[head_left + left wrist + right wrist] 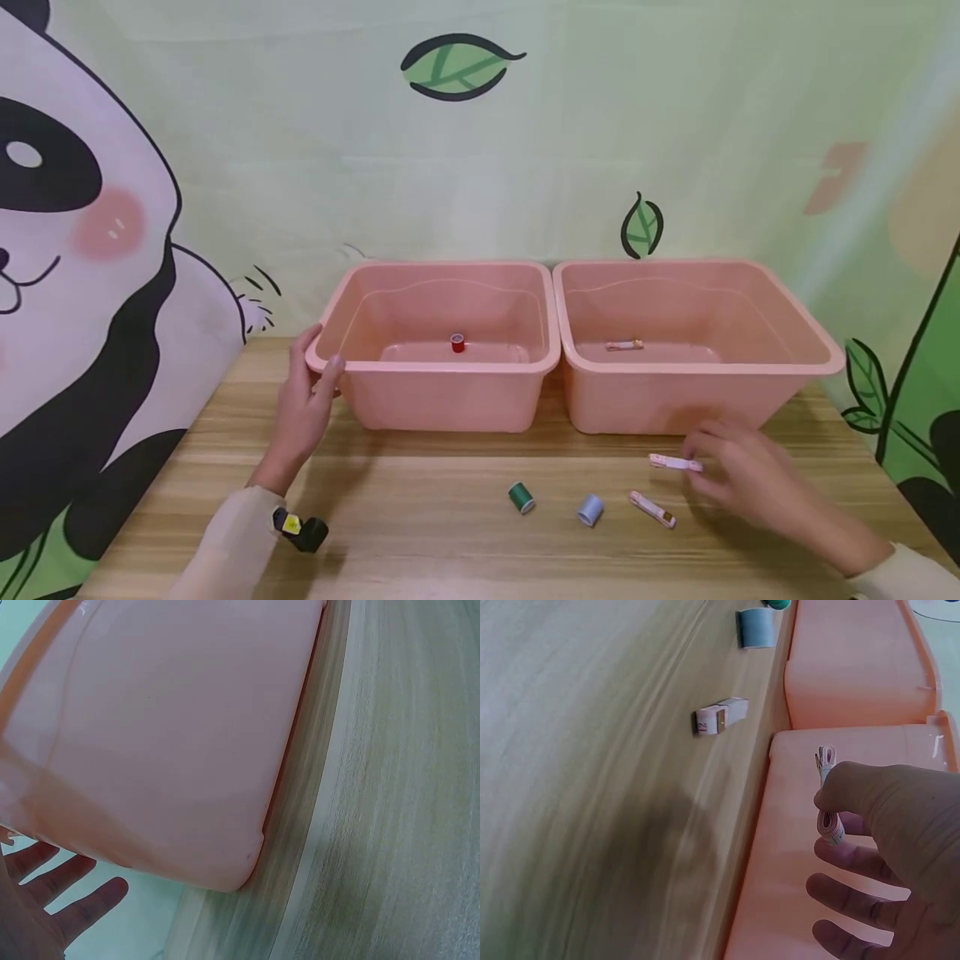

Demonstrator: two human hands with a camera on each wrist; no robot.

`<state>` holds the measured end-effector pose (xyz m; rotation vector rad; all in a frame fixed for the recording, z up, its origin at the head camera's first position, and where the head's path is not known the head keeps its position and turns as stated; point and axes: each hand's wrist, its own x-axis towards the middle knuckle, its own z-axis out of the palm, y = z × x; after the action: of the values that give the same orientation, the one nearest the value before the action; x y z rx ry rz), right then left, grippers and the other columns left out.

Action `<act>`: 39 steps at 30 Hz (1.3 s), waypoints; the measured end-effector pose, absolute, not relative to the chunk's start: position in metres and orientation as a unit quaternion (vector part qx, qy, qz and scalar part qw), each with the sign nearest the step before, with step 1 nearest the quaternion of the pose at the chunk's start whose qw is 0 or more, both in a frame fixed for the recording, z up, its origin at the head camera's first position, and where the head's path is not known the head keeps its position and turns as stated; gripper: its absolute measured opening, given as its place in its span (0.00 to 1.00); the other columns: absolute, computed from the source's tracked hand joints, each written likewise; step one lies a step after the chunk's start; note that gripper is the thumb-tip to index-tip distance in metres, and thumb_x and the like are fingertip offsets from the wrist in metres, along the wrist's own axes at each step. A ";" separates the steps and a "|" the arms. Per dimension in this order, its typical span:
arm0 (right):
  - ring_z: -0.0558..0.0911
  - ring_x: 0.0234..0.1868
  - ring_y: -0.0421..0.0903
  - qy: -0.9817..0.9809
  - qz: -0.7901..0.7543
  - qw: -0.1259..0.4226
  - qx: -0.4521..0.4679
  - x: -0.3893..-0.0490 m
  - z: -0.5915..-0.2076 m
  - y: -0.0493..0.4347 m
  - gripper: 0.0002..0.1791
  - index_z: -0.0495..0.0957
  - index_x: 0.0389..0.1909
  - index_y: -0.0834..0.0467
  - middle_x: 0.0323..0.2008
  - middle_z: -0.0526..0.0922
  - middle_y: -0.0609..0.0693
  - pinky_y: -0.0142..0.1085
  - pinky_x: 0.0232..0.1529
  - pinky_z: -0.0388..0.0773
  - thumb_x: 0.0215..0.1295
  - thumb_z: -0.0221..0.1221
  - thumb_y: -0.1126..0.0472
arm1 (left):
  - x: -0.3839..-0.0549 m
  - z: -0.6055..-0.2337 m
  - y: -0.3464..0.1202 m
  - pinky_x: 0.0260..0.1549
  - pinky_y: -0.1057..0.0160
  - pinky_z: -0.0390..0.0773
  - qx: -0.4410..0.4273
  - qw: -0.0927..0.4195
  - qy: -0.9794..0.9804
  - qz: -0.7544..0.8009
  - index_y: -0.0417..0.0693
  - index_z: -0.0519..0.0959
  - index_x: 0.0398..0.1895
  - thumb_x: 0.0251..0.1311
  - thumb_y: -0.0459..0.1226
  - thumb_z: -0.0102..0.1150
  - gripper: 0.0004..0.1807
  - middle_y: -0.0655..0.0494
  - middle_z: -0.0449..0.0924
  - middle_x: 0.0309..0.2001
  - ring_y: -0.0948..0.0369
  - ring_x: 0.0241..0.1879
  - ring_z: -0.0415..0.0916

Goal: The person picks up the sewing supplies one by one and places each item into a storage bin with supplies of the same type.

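Note:
My left hand [303, 408] holds the front left corner of the left pink bin [442, 400], thumb at the front rim. In the left wrist view, several of its fingers [91, 907] stretch out past the bin's wall. Between thumb and index finger, my right hand [742, 475] pinches a small folded tape measure [831, 825], raised in front of the right pink bin [667, 400]. Its other fingers are spread. A second folded tape measure [652, 509] lies on the table, beside a light blue thread spool [590, 510] and a green thread spool [521, 497].
Inside the left bin stands a red thread spool [457, 343]; another folded tape measure [625, 345] lies in the right bin. Both bins sit side by side on the wooden table [420, 533], against a printed panda backdrop [465, 192].

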<state>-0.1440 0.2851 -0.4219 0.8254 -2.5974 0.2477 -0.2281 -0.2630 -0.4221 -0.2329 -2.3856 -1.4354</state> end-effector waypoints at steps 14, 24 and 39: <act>0.81 0.36 0.44 -0.937 0.069 0.193 0.282 -0.144 -0.408 0.290 0.15 0.80 0.30 0.43 0.35 0.82 0.40 0.42 0.30 0.80 0.46 0.77 0.59 | -0.230 -0.422 -0.264 0.52 0.54 0.83 -0.080 0.167 -0.841 -0.508 0.64 0.47 0.82 0.79 0.53 0.46 0.35 0.51 0.60 0.77 0.49 0.65 0.71; 0.80 0.36 0.43 -0.926 0.053 0.222 0.302 -0.144 -0.392 0.291 0.14 0.80 0.31 0.44 0.35 0.82 0.41 0.43 0.29 0.80 0.46 0.75 0.59 | -0.231 -0.425 -0.264 0.54 0.41 0.81 -0.082 0.168 -0.839 -0.510 0.63 0.46 0.82 0.79 0.52 0.46 0.35 0.49 0.59 0.77 0.46 0.65 0.71; 0.76 0.33 0.35 -0.927 0.083 0.195 0.310 -0.147 -0.368 0.297 0.18 0.78 0.30 0.43 0.31 0.76 0.33 0.34 0.28 0.79 0.45 0.77 0.62 | -0.231 -0.424 -0.265 0.53 0.38 0.80 -0.080 0.170 -0.842 -0.506 0.66 0.46 0.82 0.78 0.55 0.46 0.36 0.50 0.60 0.77 0.46 0.65 0.71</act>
<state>-0.1469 0.2971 -0.3677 0.8677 -2.5976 0.2338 -0.2307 -0.2645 -0.4237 -0.2275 -2.3917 -1.4382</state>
